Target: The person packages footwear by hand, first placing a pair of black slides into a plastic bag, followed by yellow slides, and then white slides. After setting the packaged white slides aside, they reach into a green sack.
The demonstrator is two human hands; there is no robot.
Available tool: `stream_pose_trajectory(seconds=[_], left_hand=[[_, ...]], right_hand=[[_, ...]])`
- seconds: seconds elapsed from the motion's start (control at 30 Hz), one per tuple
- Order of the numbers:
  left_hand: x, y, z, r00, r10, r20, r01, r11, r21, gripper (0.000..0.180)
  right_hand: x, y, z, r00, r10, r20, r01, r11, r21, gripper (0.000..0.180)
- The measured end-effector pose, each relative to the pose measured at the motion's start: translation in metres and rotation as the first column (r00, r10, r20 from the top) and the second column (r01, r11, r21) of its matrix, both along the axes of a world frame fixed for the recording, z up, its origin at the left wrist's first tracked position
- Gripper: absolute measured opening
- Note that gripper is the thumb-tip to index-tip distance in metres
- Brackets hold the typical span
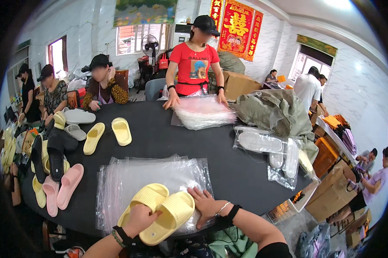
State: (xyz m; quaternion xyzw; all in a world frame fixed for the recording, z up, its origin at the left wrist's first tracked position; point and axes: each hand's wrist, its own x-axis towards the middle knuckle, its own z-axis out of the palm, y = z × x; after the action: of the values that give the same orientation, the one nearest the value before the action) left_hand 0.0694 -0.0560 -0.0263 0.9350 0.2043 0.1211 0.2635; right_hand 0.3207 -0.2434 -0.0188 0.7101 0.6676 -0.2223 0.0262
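Note:
Near the front edge of the black table, my left hand (140,219) is closed on a pair of pale yellow slide slippers (173,215), its fingers gripping their inner sides. The pair sits over a stack of clear plastic bags (121,178), covering part of it. To the right of the slippers, my right hand (206,207) presses on the stack with its fingers spread and holds nothing. Beneath the right fingertips the top bag looks crumpled.
Loose pink slippers (70,185), black slippers (55,157) and yellow slippers (121,131) lie on the table's left. Opposite, a person in red (196,69) handles another bag stack (204,112). Bagged white slippers (260,142) and a grey-green sack (273,109) occupy the right.

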Motion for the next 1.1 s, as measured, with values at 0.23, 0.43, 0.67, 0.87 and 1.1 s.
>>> stream_pose_trajectory(seconds=[0.23,0.43,0.67,0.87,1.1], left_hand=[[0.006,0.000,0.004,0.986,0.061,-0.157,-0.074,0.994,-0.081,0.034],[0.009,0.003,-0.015,0.999,0.041,-0.017,-0.042,0.997,-0.067,0.040],[-0.026,0.021,0.018,0.999,0.022,0.038,-0.007,0.932,-0.362,0.034],[-0.066,0.079,0.075,0.961,-0.001,0.278,-0.037,0.991,0.131,0.046],[-0.117,0.102,0.108,0.853,0.203,0.480,-0.324,0.928,0.185,0.029]], right_hand=[[0.004,-0.002,-0.001,0.999,-0.016,-0.029,0.017,1.000,0.018,0.146],[0.007,-0.006,-0.001,0.999,-0.031,-0.038,0.031,0.999,0.020,0.145],[0.002,0.000,0.000,0.997,0.037,-0.064,-0.035,0.999,0.035,0.146],[-0.011,0.015,0.027,0.998,-0.050,0.043,0.057,0.981,-0.184,0.149],[0.004,0.008,0.002,1.000,-0.003,0.015,0.003,0.999,-0.045,0.161]])
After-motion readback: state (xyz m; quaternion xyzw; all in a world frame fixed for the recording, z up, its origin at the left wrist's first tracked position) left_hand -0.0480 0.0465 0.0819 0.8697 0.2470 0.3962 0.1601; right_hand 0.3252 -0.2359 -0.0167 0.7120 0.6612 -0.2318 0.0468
